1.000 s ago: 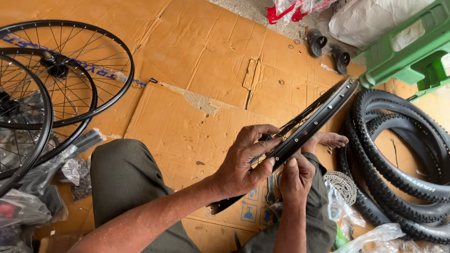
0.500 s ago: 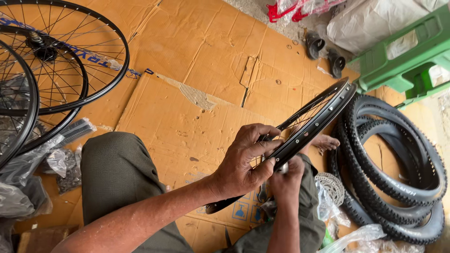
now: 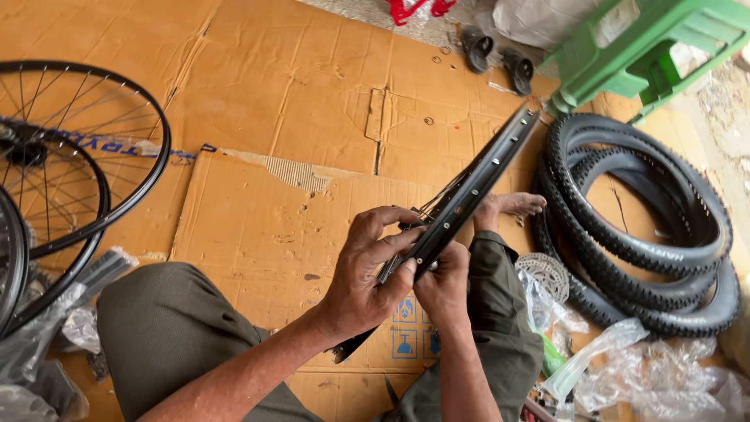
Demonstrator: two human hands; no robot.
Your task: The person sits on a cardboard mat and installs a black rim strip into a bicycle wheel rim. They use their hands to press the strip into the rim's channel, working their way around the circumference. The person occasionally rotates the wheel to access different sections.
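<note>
I sit on flattened cardboard (image 3: 297,101) with a black bicycle wheel rim (image 3: 491,168) held edge-on over my lap, its spoke holes facing up. My left hand (image 3: 366,273) grips the near part of the rim from the left, fingers curled over its top. My right hand (image 3: 444,283) holds the rim from below and right, thumb against its side. Thin spokes show beside the rim near my fingers. My bare foot (image 3: 512,206) rests past the rim.
Built spoked wheels (image 3: 86,156) lie at the left. Stacked knobby black tyres (image 3: 641,227) lie at the right, with a sprocket cassette (image 3: 547,273) and clear plastic bags (image 3: 625,367) beside them. A green plastic stool (image 3: 648,51) and dark sandals (image 3: 496,55) sit at the far edge.
The view shifted slightly and the rim tilted a little; both hands keep their grip on the rim, fingers adjusting near the spokes.
</note>
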